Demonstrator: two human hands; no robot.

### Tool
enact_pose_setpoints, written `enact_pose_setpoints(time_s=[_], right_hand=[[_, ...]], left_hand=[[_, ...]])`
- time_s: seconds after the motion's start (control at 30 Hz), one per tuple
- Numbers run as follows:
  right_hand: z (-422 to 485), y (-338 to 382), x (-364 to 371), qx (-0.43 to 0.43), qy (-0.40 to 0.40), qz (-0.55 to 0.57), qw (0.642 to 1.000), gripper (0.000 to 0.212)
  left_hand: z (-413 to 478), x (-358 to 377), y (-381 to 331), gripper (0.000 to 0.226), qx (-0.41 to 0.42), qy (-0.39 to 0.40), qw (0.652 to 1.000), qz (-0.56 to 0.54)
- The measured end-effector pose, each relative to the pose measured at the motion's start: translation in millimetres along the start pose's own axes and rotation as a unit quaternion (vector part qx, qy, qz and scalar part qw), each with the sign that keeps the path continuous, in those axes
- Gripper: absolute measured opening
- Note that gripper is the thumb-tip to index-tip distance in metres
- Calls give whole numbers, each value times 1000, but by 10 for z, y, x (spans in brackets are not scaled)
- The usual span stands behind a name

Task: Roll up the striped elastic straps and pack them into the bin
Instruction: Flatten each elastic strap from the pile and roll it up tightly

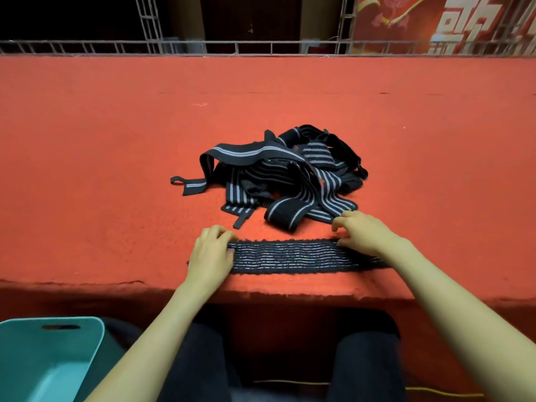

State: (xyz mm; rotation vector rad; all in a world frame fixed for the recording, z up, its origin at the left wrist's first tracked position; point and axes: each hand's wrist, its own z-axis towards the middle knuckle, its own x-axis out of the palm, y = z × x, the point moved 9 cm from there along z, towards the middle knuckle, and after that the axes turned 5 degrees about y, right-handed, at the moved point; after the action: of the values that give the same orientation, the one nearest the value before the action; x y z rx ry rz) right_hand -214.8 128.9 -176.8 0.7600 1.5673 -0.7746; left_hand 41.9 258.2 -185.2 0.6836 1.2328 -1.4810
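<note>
Red cloth-covered table [116, 169] fills the middle of the head view; a white metal rail [261, 49] is seen along its far edge, and a red banner [435, 21] at upper right.

- A strap pile [284, 175], black with pale stripes, is heaped loose at frame centre.
- One flat strap [290, 256] is laid out lengthwise just below the pile, near the table's front edge.
- Its left end is gripped by the left hand [211, 253], with the fingers curled over it.
- The right hand [365, 233] is set on the right part with the fingers bent down. Pinch or mere press cannot be told. The strap's right end is hidden under the forearm.
- A teal bin [43, 358] is seen at lower left, below table level; nothing is seen in the part in view.
- A yellow cable [435, 391] is noted on the floor at the bottom right.
</note>
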Motion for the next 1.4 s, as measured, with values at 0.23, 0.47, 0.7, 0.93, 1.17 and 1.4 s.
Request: enact_pose_setpoints(time_s=[0.23, 0.47, 0.7, 0.93, 1.17, 1.4], right_hand=[[-37, 525, 217, -116, -22, 162, 980, 19], [23, 345, 1, -119, -78, 270, 952, 14], [461, -175, -654, -64, -215, 312, 923, 11], [1303, -728, -878, 13, -263, 273, 925, 25], [2039, -1034, -1006, 50, -192, 267, 943, 50], [2028, -919, -675, 2, -166, 298, 940, 38]], left_hand=[[29, 410, -494, 29, 45, 60, 996, -45], [375, 360, -477, 15, 17, 74, 985, -158], [1318, 2, -919, 18, 96, -22, 977, -188], [2235, -29, -1341, 30, 135, -23, 981, -139], [2707, 713, -1210, 66, 113, 135, 984, 9], [2359, 917, -663, 61, 97, 74, 988, -94]])
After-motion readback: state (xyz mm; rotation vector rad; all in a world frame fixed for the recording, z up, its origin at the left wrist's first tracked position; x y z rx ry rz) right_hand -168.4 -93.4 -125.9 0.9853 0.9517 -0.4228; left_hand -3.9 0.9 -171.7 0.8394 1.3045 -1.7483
